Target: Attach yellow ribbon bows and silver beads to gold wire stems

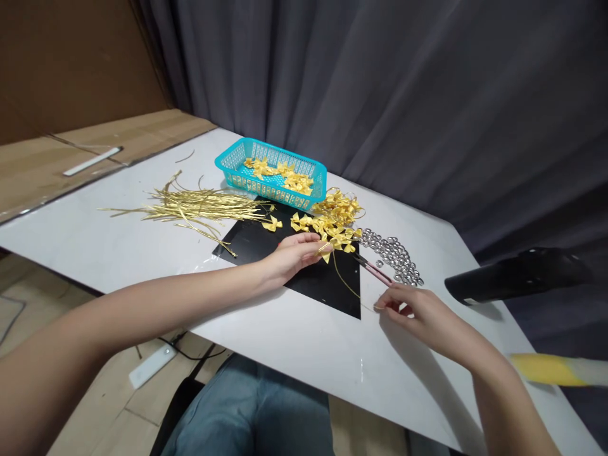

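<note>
Over the black mat [332, 296], my left hand [299, 255] pinches a yellow ribbon bow [325, 251] between thumb and fingers. A thin gold cord [342, 282] runs from that bow down to the right. My right hand [413, 309] is closed on the cord's far end, above the white table. Just beyond the right fingers lies a slim tool with pink handles [377, 272], its dark tip on the mat. More yellow bows [304, 221] are scattered past my left hand, and silver beads [392, 253] lie in a heap beyond the tool.
A turquoise basket [270, 190] with yellow bows stands at the back. Beside it lie a bundle of gold cords [199, 206] and a pile of looped yellow bows [338, 206]. A black cylindrical object [513, 277] and a yellow-grey one [551, 369] are at the right edge.
</note>
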`<action>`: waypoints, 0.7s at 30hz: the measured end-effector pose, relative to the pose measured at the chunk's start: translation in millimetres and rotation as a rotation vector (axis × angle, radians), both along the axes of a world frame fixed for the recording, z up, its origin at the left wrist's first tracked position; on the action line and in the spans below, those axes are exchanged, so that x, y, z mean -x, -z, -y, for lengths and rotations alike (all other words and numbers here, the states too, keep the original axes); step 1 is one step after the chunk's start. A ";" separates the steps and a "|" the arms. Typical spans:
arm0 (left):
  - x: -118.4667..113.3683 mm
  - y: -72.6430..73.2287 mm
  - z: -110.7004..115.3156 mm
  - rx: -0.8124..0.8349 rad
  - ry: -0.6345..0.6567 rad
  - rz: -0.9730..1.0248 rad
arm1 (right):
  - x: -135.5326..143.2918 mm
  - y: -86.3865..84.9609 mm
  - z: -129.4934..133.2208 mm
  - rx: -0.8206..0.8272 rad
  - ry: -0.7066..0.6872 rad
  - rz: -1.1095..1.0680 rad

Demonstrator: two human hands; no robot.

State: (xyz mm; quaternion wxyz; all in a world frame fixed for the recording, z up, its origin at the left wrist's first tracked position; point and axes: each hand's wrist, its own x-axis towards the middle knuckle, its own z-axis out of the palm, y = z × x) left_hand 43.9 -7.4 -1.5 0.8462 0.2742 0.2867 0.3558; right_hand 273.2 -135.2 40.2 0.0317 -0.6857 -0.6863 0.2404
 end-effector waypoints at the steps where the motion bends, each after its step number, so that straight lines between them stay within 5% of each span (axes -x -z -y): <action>1: -0.1 0.1 -0.8 0.009 -0.005 0.008 | -1.8 0.2 1.0 -0.023 0.010 -0.001; 14: -0.9 1.6 -5.5 0.058 -0.053 0.008 | -31.0 1.4 21.8 -0.234 0.154 -0.056; 21: -2.3 1.4 -4.6 0.087 -0.027 0.017 | -25.6 7.5 21.5 -0.477 0.373 0.023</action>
